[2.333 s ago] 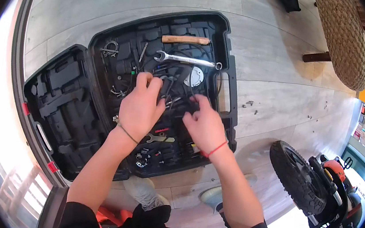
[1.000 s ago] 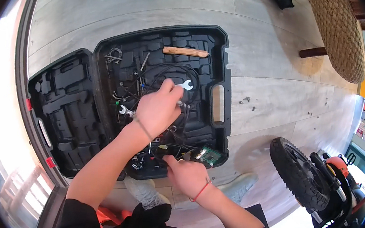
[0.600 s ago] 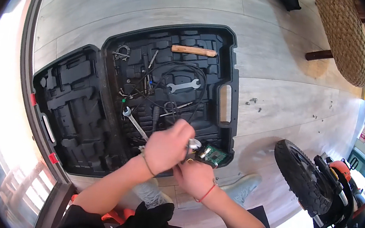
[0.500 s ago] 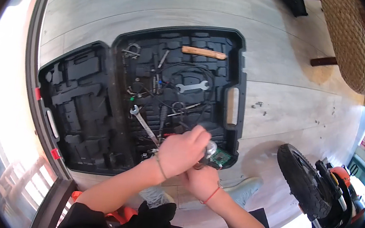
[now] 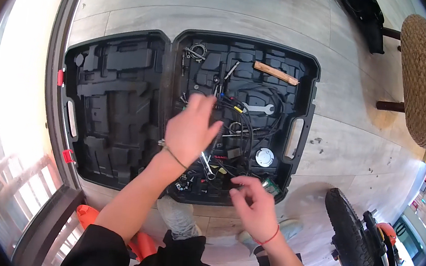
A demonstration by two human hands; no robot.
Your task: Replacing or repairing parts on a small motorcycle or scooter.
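Note:
An open black tool case (image 5: 307,99) lies on the floor before me. My left hand (image 5: 190,130) reaches over its middle, fingers stretched forward and thumb apart, with nothing visible in it. Beneath and beside it are a combination wrench (image 5: 207,166) and a bundle of black cables (image 5: 248,129). My right hand (image 5: 258,208) hovers at the case's near edge, fingers loosely bent and apart, holding nothing I can see. Close to it are a green circuit board (image 5: 271,186) and a round silver disc (image 5: 264,157). A double open-end wrench (image 5: 258,108) lies farther back.
A wooden stick (image 5: 276,73) and a metal hose clamp (image 5: 197,52) lie in the far part of the case. The moulded lid (image 5: 113,117) is folded out left, near a door frame. Right are a woven stool (image 5: 418,79) and a black tyre (image 5: 348,233).
My hands were together around a silver object; they are now apart. My left hand has moved forward over the case. A silver disc now shows inside it, and the view has shifted.

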